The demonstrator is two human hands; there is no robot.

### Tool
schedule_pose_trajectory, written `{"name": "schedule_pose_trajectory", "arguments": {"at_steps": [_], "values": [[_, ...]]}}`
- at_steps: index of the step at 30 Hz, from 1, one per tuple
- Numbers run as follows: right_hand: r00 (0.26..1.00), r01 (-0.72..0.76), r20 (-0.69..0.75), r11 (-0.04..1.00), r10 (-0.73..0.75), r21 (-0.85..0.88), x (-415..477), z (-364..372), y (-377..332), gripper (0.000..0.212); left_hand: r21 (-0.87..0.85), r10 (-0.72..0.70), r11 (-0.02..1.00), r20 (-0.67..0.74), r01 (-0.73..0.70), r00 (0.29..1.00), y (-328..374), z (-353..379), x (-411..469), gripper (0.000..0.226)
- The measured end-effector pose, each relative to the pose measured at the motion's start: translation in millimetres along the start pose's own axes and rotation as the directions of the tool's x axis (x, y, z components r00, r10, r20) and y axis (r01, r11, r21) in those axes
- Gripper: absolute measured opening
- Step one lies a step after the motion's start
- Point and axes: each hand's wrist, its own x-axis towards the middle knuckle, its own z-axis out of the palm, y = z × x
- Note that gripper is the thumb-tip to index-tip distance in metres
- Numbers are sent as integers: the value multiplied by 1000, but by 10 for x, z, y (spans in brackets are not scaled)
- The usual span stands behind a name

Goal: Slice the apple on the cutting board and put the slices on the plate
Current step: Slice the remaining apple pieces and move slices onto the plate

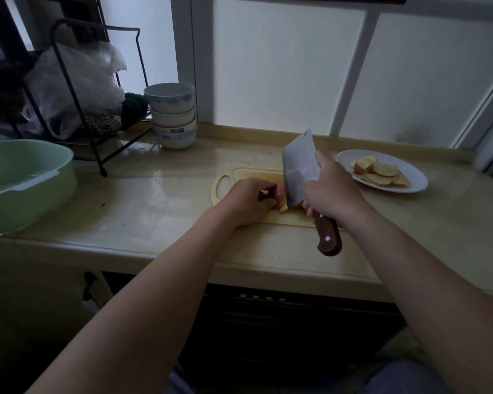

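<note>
Counter (160, 220): apple (280, 191) between left hand (246, 201) and cleaver (298, 169).

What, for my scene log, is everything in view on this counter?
counter: one, beige, across the frame
cutting board: one, pale yellow, centre of the counter
apple piece: one, red-skinned, on the board beside the blade
cleaver: one, steel blade and brown handle, over the board
plate: one, white, right of the board
apple slices: several, pale with red skin, on the plate
bowls: a stack, white and blue, back of the counter
basin: one, pale green, far left
wire rack: one, black, back left
plastic bag: one, whitish, in the rack
left hand: holds the apple piece
right hand: grips the cleaver
</note>
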Motion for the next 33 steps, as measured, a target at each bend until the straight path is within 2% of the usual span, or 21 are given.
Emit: {"name": "schedule_pose_trajectory", "arguments": {"at_steps": [5, 16, 25, 33], "values": [[999, -32, 19, 999, 32, -22, -41, -12, -19, 80, 19, -16, 1000, -17, 16, 1000, -5, 18, 14, 33], [992, -49, 111, 996, 57, -70, -149, -176, -140, 52, 28, -27, 999, -14, 27, 1000, -14, 29, 31, 34], [990, -69, 127, 997, 66, 20, 12, -178, -109, 73, 8, -44, 999, -7, 44, 999, 4, 1, 15, 34], [986, -52, 159, 999, 53, -14, -9, -227, -82, 75, 3, -42, 999, -5, 42, 999, 10, -17, 8, 33]]}}
